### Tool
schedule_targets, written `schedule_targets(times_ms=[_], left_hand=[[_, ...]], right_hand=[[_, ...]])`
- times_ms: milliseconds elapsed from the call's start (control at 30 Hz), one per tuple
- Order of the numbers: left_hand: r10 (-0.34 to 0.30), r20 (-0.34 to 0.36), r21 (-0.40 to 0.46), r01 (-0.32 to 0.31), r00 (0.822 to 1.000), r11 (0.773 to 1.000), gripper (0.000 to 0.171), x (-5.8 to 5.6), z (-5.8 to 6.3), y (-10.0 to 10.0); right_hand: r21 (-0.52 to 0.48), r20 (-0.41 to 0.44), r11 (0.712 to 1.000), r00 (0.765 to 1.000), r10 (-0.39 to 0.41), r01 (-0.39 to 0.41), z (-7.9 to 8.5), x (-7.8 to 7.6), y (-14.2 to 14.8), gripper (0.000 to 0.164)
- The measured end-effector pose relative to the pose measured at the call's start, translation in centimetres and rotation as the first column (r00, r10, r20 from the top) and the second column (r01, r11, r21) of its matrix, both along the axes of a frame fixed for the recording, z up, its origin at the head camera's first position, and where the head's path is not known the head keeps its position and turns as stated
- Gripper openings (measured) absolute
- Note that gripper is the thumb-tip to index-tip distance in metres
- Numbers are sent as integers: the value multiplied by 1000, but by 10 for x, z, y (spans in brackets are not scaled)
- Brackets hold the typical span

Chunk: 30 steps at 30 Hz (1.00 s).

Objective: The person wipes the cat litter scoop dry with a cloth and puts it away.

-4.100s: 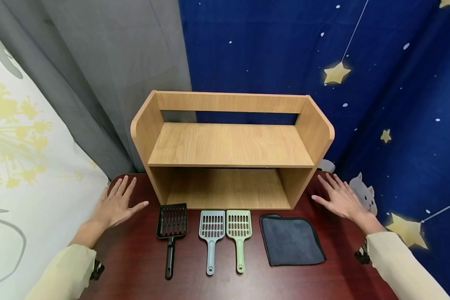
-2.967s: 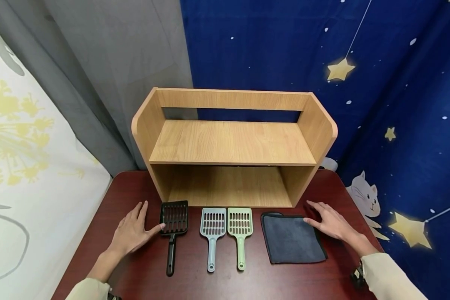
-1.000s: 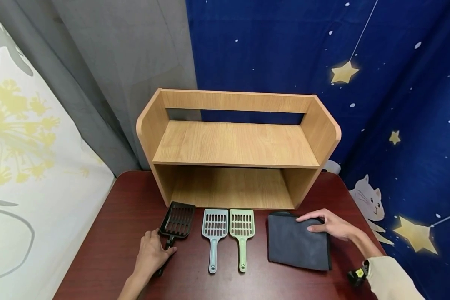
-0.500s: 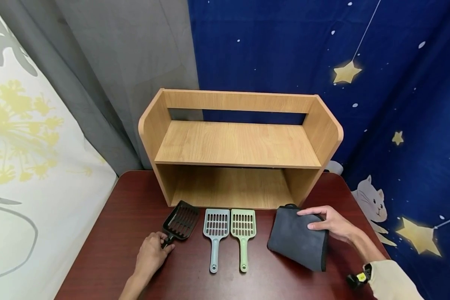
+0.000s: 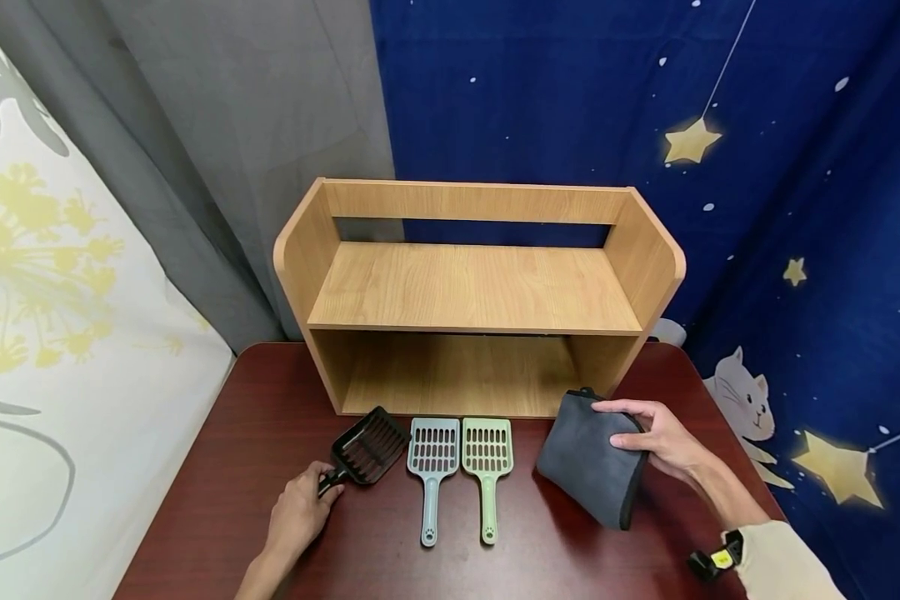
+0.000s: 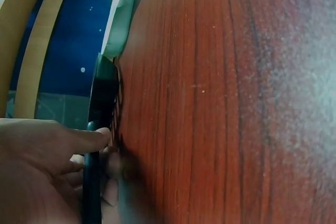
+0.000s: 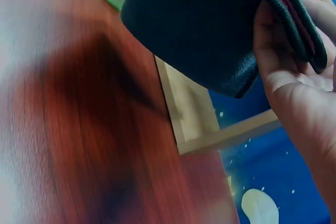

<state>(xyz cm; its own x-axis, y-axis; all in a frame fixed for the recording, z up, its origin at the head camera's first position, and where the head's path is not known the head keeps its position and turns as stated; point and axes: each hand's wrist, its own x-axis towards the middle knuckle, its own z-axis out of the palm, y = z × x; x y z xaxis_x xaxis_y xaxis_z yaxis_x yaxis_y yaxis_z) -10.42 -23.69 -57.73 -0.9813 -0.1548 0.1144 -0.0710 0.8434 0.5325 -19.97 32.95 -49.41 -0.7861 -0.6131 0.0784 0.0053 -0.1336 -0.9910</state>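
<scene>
My left hand (image 5: 298,510) grips the handle of a black slotted litter scoop (image 5: 370,446), whose head is turned to the right and comes close to a light blue litter scoop (image 5: 432,450). In the left wrist view, thumb and fingers pinch the black handle (image 6: 92,187) low over the table. A green litter scoop (image 5: 487,450) lies beside the blue one. My right hand (image 5: 663,442) pinches a folded dark grey cloth (image 5: 591,457) by its upper right edge. Seen from the right wrist, the cloth (image 7: 194,30) hangs above the table with its shadow below.
A two-tier wooden shelf (image 5: 472,287) stands at the back of the dark red table (image 5: 525,558), just behind the scoops. Grey and blue star-patterned curtains (image 5: 510,92) hang behind it. A white patterned cloth (image 5: 52,333) borders the left side.
Both hands came inward from the table's sides. The left took the black scoop by its handle and swung its head rightward; the right took hold of the cloth, raised and tilted it.
</scene>
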Motion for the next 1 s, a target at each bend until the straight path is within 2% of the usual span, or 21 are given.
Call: schedule_targets(times_ms=[100, 200, 367, 633, 767, 1000], left_hand=[[1, -11, 2, -1, 1000, 1000, 29, 1, 4, -1], [-5, -10, 20, 5, 1000, 1000, 29, 1, 14, 0], [-30, -44, 30, 31, 999, 999, 30, -2, 31, 6], [-110, -60, 17, 111, 992, 994, 28, -7, 53, 24], [-179, -81, -4, 179, 981, 984, 27, -12, 62, 36], [-303, -110, -50, 299, 947, 953, 24, -24, 75, 58]], right_hand=[[-22, -12, 999, 1000, -27, 27, 6, 3, -5, 50], [-52, -31, 997, 998, -58, 57, 11, 6, -10, 50], [-89, -47, 990, 993, -112, 107, 22, 13, -18, 50], [-72, -120, 972, 966, -231, 224, 42, 22, -40, 49], [-17, -155, 962, 950, -271, 271, 51, 25, -50, 48], [80, -243, 946, 926, -288, 315, 64, 28, -69, 47]])
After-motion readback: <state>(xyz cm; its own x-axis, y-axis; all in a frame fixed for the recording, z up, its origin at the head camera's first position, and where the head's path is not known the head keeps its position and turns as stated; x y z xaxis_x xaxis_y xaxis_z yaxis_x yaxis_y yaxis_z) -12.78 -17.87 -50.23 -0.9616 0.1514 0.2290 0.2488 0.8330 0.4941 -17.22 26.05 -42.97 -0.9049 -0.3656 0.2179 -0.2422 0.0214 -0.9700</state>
